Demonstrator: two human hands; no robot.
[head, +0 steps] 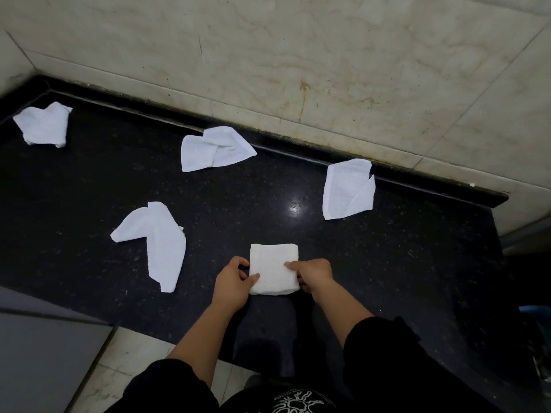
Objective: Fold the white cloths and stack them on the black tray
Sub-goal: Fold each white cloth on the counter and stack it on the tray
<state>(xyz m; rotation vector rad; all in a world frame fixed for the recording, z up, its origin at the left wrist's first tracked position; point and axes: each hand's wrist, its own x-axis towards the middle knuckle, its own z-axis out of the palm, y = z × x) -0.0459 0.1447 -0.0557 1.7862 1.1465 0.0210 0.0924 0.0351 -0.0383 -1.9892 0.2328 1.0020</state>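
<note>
A folded white cloth lies as a small, thick square on the dark speckled tabletop, close to its near edge and between both hands. The left hand takes its left edge, with the thumb laid over the top near the lower corner and the fingers curled at the side, so that grip pinches the layers. The right hand takes the right edge, a forefinger stretched over the top face and the other fingers tucked round the side, a grip likewise closed on the cloth. Four more wait unfolded, well apart from one another: a far-left cloth crumpled near the back corner, a middle cloth by the raised back lip, a right-hand cloth near the tiled wall, and a near-left cloth sprawled in a bent strip just left of the hands. No separate black tray can be made out. The cloth looks like light, soft towelling. It will likely weigh almost nothing, sag if lifted by one corner and spring open along its loose edges. It is best taken by two opposite edges, thumbs on top and fingers beneath, clamping all layers at once, and carried flat. The loose ones want lifting by two adjacent corners.
</note>
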